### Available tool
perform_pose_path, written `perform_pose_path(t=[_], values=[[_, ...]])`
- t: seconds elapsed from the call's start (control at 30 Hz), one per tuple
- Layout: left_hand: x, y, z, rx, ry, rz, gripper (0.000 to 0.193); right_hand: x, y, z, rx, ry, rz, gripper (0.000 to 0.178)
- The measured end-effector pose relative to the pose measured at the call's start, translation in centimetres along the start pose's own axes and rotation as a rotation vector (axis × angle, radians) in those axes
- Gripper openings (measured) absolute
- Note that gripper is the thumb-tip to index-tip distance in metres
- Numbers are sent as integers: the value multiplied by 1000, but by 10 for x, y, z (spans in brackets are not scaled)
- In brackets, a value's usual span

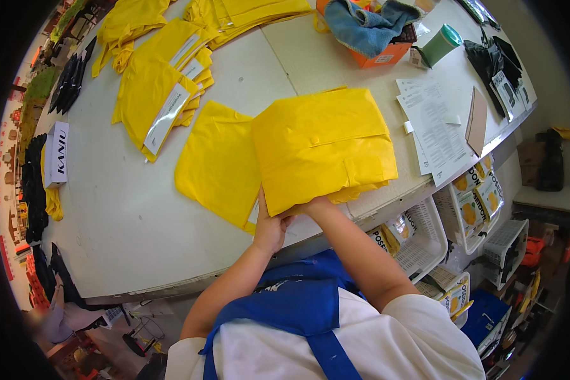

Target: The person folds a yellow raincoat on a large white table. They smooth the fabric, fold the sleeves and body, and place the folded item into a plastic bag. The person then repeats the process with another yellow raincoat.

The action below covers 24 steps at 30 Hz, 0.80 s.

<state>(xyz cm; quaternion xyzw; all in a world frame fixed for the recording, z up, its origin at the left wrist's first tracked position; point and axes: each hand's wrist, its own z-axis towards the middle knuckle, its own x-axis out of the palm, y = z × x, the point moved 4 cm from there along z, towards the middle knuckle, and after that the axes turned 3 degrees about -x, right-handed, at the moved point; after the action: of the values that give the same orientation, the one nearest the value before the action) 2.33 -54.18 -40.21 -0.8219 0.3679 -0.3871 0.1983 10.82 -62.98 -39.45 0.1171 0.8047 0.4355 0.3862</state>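
A folded yellow rain jacket (323, 149), with a snap button and a pocket flap on its upper face, is in front of me near the table's edge. My left hand (270, 229) grips its near left corner, thumb up along the side. Right beside it, my right hand (310, 206) holds the near edge from below; most of its fingers are hidden under the cloth. To the left, partly under the jacket, lies a flat yellow folded piece (215, 161). A white strip shows at that piece's near end.
Fanned yellow packs (155, 104) and more yellow garments (250, 16) lie at the far left of the white table (126, 234). At right are paper sheets (434, 126), a green cup (442, 45) and an orange box (380, 57) with denim. White baskets (424, 234) stand below the right edge.
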Motion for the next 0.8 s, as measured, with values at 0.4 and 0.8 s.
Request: perform_pose_path(t=[0.4, 0.8], values=[[-16, -12, 9, -72, -46, -160, 31, -154, -105, -42, 333, -614, 263, 74], [-14, -1, -13, -131, 288, -296, 83, -59, -36, -111, 666, -49, 460, 60]])
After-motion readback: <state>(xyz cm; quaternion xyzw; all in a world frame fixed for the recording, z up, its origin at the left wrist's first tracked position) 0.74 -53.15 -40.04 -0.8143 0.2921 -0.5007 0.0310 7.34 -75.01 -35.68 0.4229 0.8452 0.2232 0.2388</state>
